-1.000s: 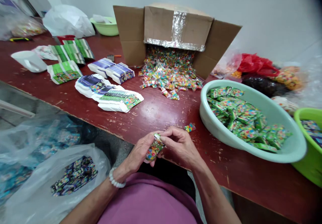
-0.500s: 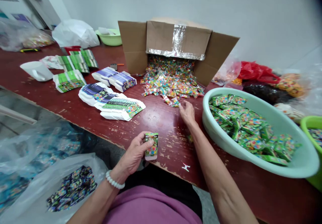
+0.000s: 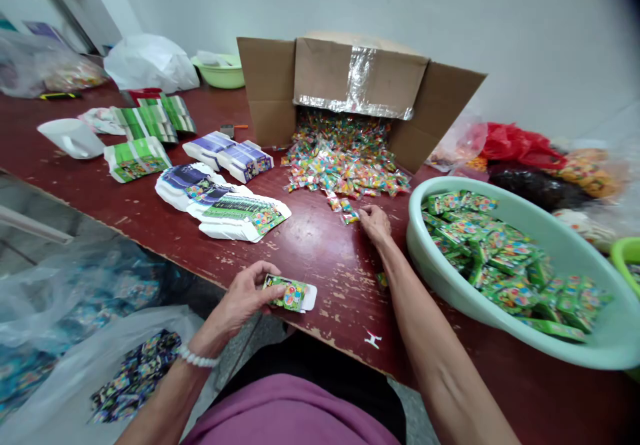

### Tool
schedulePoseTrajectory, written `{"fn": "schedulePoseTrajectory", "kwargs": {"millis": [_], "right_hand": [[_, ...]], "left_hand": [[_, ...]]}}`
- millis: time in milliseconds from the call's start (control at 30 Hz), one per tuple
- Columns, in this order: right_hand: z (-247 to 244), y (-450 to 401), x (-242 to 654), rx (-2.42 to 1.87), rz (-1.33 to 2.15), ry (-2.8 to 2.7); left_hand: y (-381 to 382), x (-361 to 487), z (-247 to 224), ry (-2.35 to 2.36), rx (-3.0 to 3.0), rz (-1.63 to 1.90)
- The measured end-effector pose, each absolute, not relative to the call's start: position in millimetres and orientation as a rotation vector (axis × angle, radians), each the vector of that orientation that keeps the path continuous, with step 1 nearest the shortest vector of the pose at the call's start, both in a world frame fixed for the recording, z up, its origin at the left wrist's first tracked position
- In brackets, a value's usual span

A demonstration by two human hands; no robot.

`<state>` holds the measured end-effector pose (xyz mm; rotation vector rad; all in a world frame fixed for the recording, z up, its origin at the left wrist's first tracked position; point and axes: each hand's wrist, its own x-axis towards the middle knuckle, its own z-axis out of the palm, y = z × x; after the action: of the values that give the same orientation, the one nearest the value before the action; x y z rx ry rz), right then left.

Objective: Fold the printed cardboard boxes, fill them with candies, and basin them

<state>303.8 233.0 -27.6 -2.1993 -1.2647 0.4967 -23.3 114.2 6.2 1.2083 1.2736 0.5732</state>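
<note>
Near the table's front edge my left hand [image 3: 253, 293] holds a small green box [image 3: 290, 294] on its side, its white flap open toward the right. My right hand [image 3: 375, 223] rests on the table beside a few wrapped candies [image 3: 349, 217], fingers bent together; whether anything is between the fingertips is too small to tell. Behind it, a heap of wrapped candies [image 3: 340, 165] spills out of a cardboard box [image 3: 360, 82] lying with its flaps open. A pale green basin [image 3: 500, 325] full of filled green boxes [image 3: 505, 252] stands to the right of my right forearm.
Flat green cartons [image 3: 243, 217] and purple bundles [image 3: 245, 160] lie left of centre, with green bundles [image 3: 137, 160] and a white mug [image 3: 73, 140] farther left. Red bags [image 3: 525, 145] lie behind the basin. A plastic bag of dark packets [image 3: 137, 375] is below the table's edge.
My left hand has moved slightly left and turned the green box from upright to sideways, its open flap now to the right. The fingers of my right hand have drawn together beside the candies.
</note>
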Motion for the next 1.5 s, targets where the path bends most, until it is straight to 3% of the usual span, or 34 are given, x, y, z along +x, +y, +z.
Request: {"fn": "schedulePoseTrajectory", "kwargs": {"millis": [300,600,667,833,933,1100,1300,1400,1500], "right_hand": [[-20.2,211.8,286.0,-1.951,0.760,-1.275],[11.8,118.8,241.9,-1.443,1.161,-1.237],[18.7,102.6,233.8,-1.405,1.105,-1.342],[26.6,75.4,219.2,-1.417,0.571,-1.795],[29.4,66.2,212.2,-1.304,0.523,-1.969],[33.4,60.1,209.5,-1.220,0.762,-1.978],[23.0,53.6,207.5,-1.308,1.143,-1.218],[17.3,49.9,198.2,-1.192,1.480,-1.093],[14.1,49.4,189.7,-1.172,1.471,-1.124]], "left_hand": [[100.0,-25.4,18.1,1.276,2.047,0.201],[91.9,2.0,19.6,1.048,1.402,0.484],[86.1,8.8,22.7,0.965,1.211,0.493],[76.1,21.2,28.8,0.972,1.146,0.497],[75.2,22.6,21.7,0.987,1.248,0.533],[74.9,22.7,13.6,0.964,1.313,0.623],[72.2,28.9,18.5,0.939,0.675,0.698],[70.7,30.6,17.8,0.955,0.705,0.731],[68.2,31.0,18.3,0.969,0.829,0.734]]}}
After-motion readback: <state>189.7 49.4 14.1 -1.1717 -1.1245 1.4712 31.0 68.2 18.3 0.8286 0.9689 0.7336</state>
